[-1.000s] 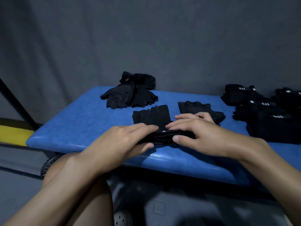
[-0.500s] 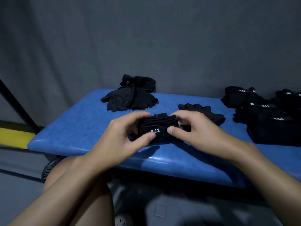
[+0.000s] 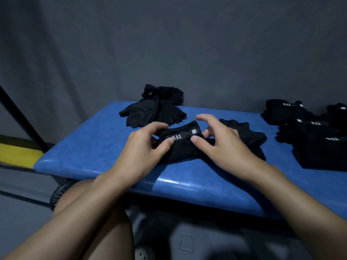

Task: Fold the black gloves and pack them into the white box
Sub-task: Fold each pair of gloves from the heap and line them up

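Note:
A folded black glove (image 3: 185, 141) with a white "5.11" label lies on the blue padded bench (image 3: 90, 147), in the middle. My left hand (image 3: 144, 149) pinches its left end between thumb and fingers. My right hand (image 3: 219, 141) holds its right end with the thumb on the label strip and the fingers arched over the top. A second black glove (image 3: 247, 134) lies just behind my right hand, partly hidden. No white box is in view.
A loose pair of black fingerless gloves (image 3: 154, 109) lies at the back of the bench. A pile of folded black gloves (image 3: 311, 132) fills the right side. A grey wall stands behind. My knee (image 3: 90, 203) is below the bench's front edge.
The flat glove was rolled over into a bundle, its label now facing up. Both hands went from pressing it flat to gripping its ends, and my right fingers have lifted off the top.

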`<state>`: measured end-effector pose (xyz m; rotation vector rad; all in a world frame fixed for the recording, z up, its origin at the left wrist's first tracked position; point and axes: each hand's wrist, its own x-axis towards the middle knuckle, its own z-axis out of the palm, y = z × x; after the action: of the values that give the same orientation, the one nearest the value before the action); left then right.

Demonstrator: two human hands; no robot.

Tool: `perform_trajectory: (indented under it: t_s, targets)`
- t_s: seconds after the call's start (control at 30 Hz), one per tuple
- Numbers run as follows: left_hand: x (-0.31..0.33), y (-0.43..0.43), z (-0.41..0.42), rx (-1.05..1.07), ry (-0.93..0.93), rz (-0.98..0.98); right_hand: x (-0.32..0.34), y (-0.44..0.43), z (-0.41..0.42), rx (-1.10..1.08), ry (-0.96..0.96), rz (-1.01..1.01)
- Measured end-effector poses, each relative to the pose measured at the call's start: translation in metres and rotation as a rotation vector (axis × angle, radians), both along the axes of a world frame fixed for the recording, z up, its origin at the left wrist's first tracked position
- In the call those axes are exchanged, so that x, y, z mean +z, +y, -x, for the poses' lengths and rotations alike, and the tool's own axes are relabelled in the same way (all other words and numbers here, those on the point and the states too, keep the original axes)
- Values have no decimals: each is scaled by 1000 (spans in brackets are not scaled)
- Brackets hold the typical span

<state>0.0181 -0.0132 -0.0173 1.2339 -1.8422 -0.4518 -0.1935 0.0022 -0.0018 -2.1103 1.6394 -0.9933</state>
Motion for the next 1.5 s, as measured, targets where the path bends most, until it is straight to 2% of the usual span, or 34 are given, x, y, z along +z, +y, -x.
perform_trajectory:
  t_s: [0.17,0.3,0.43,0.57,0.77,0.93,1.2,1.37,1.5]
  targets:
    - [1,-3,3,34,-56,-18,-7,-10,-3,-69,30,32]
    - [-3,-2,3,-16,-71,18,-8,-13,-7,-104,55,36]
    - [-6,-1,0,-85,-208,94,-9,-17,-7,-120,51,14]
    - [-5,-3,0,-139,-266,42,-9,-16,-7,-121,67,15]
    - [-8,-8,-2,-139,-301,10,-6,-10,-6,33,279,239]
    - [-9,-10,-2,-101,-351,2,-7,-10,-2,58,378,133]
    - [-8,-8,-5,-97,-408,115,-8,-12,1,60,376,73]
    - [-6,-8,-5,-25,-522,94,-6,-11,0,56,384,35]
    - [-6,-8,-5,-28,-540,51,-6,-10,-2,49,383,33]
